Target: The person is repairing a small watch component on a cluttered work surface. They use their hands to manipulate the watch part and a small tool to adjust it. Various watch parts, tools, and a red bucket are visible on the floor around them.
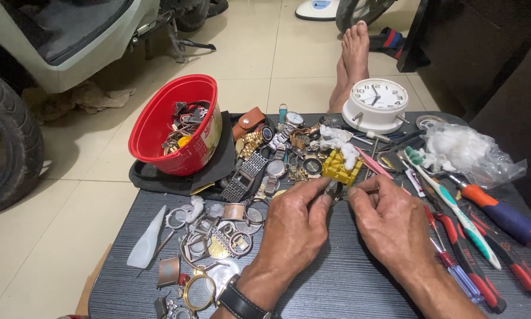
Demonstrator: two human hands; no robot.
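Observation:
My left hand (292,227) and my right hand (392,221) meet over the dark striped table (336,277). Their fingertips pinch one small dark metal part (337,191) between them. A black wristwatch sits on my left wrist (240,303). Just beyond the fingers lies a yellow plastic holder (336,166) with white cotton on it. Several watches and metal bands (265,156) lie past my left hand. Watch cases and rings (215,233) are scattered to its left.
A red bowl (177,127) of small parts stands at the back left. A white alarm clock (376,103) stands at the back, a cotton bag (466,150) to its right. Screwdrivers, pliers and a toothbrush (472,230) lie right. A foot (353,56) and a scooter (70,35) are beyond.

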